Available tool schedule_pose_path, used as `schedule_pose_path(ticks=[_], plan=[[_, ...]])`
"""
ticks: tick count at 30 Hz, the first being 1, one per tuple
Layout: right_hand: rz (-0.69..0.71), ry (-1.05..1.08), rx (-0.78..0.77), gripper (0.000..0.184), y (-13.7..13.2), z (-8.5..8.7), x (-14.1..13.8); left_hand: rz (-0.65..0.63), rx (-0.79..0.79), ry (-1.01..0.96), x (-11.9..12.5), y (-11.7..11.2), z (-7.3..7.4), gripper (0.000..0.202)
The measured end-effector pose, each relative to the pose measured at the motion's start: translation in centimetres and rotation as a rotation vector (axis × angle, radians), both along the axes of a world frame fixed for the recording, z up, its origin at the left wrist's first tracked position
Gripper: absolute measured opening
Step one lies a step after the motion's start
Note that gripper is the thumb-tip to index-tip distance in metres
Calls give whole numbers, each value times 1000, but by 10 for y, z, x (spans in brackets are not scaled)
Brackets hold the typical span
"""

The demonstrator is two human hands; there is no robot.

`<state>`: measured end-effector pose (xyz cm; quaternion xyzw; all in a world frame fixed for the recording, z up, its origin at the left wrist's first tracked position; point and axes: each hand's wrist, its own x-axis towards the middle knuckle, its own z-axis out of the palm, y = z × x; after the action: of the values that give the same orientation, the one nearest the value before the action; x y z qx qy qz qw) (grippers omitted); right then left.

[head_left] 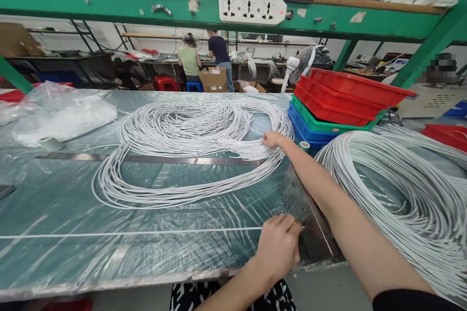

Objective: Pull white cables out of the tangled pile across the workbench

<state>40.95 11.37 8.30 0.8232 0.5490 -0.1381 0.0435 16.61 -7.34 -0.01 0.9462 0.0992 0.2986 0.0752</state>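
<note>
White wire (146, 233) is in my left grip (280, 243); my right grip (272, 139) seems to pinch the bundle (245, 147) for picking; next needs gentleness.

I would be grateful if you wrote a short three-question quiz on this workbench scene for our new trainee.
1. Which of the person's hands grips the near end of the single white cable stretched across the table?

2. True or false: a red tray tops the stack of plastic trays.

3. Fill in the blank: the long metal ____ lies partly under the white cable loops.

Key:
1. The left hand.
2. True.
3. Ruler.
</note>
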Motion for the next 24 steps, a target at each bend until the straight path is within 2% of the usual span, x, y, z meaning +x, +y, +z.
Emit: schedule_pose_path(ticks=[5,9,15,19,22,24], plan=[[29,-39,-1,27,1,-7,2,-37,2,20,-1,-3,-1,14],[49,-28,-6,28,1,-10,3,-16,-6,26,0,-3,-5,13],[22,9,9,26,2,-11,5,-31,-4,32,0,-2,-2,13],[36,27,47,21,-1,-13,-1,-37,-48,32,0,-2,-11,12],[79,25,135,19,0,-6,-6,-126,-175,-29,0,9,-17,11],[113,27,219,22,2,7,-9,-185,-268,-154,-3,22,-8,14]])
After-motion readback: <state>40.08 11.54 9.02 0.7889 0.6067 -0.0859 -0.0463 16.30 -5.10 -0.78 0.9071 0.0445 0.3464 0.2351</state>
